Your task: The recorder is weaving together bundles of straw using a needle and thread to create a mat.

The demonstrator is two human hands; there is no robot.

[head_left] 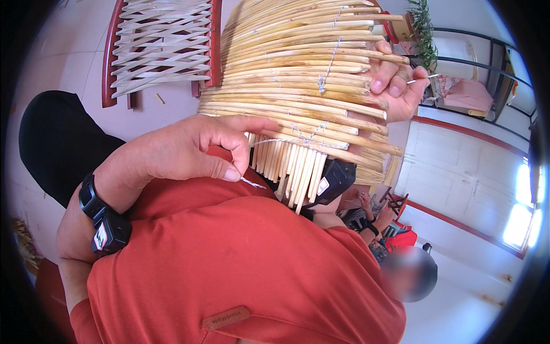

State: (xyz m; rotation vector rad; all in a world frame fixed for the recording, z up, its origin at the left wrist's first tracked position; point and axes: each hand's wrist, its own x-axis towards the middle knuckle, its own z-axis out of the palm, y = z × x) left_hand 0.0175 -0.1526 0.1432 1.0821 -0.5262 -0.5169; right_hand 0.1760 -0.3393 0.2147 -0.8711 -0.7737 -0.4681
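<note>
A mat of pale plant stalks (286,66) spreads before me, bound with rows of twisted white-grey string (330,66). Shorter stalks (290,166) lie crosswise at its near edge, with string running along them. My left hand (209,146) is over this edge, thumb and fingers pinching a string end (252,183); its index finger stretches along the stalks. At the mat's right side, my right hand (398,80) curls around the stalk tips, partly hidden behind them. A thin pale needle-like rod (424,78) sticks out between its fingers.
A red-framed stool with woven pale straps (160,46) stands at the far left. Another person (372,223) sits at the right, hands raised. A black metal rack (481,63) and a white door (458,166) are beyond. Loose stalks (24,243) lie at the left edge.
</note>
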